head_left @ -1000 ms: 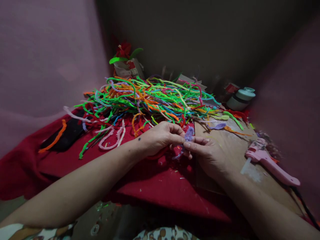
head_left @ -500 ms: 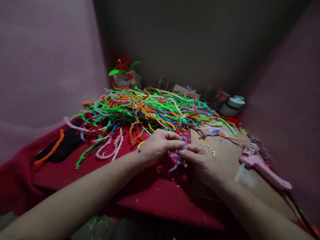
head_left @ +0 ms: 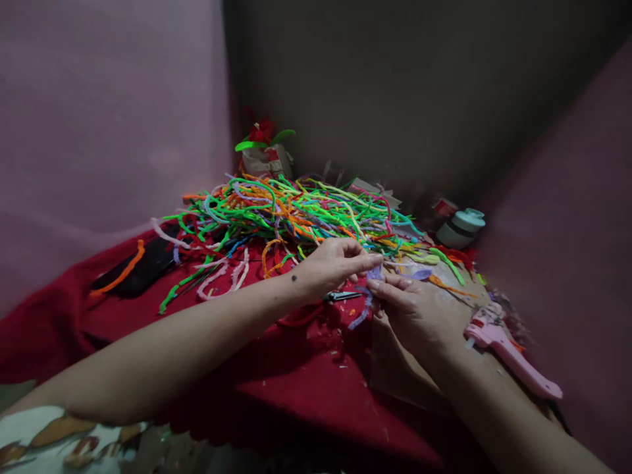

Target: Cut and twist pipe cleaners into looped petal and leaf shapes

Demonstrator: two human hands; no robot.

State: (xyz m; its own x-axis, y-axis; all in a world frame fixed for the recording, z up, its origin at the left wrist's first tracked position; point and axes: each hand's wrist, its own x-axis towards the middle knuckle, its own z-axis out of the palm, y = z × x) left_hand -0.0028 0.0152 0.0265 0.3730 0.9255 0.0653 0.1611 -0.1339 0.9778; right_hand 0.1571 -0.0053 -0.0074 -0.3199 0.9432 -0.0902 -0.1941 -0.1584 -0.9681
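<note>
- Two hands are met over the near middle of the red cloth (head_left: 296,368). The left hand (head_left: 330,266) is reached in from eight o'clock and the right hand (head_left: 415,309) from four o'clock.
- One purple pipe cleaner (head_left: 364,309) is held between them, just above the cloth, at the edge of the brown board (head_left: 390,372).
- The left thumb and forefinger are pinched closed on its upper end. The remaining fingers are curled loosely, and nothing else is held.
- The right thumb and forefinger are likewise pressed shut on the same stem, touching the left fingertips. The other fingers are folded beneath.
- As far as can be judged, only the top of the stem has been worked. A small bent bit is seen at the pinch, though its shape cannot be made out. A loose tail is left hanging toward seven o'clock, unshaped.
- A small metal tool (head_left: 340,296), perhaps scissors, is laid on the cloth at six o'clock from the left hand, just beside it and untouched.
- A big tangled pile of pipe cleaners (head_left: 296,210), green, orange, pink and blue, is spread at twelve o'clock from the hands.
- A pink glue gun (head_left: 508,352) is laid on the board at four o'clock, well apart from the fingertips.
- A white jar (head_left: 461,227) is stood at two o'clock. A black object (head_left: 143,266), crossed by an orange stem (head_left: 121,276), is laid at nine o'clock.
</note>
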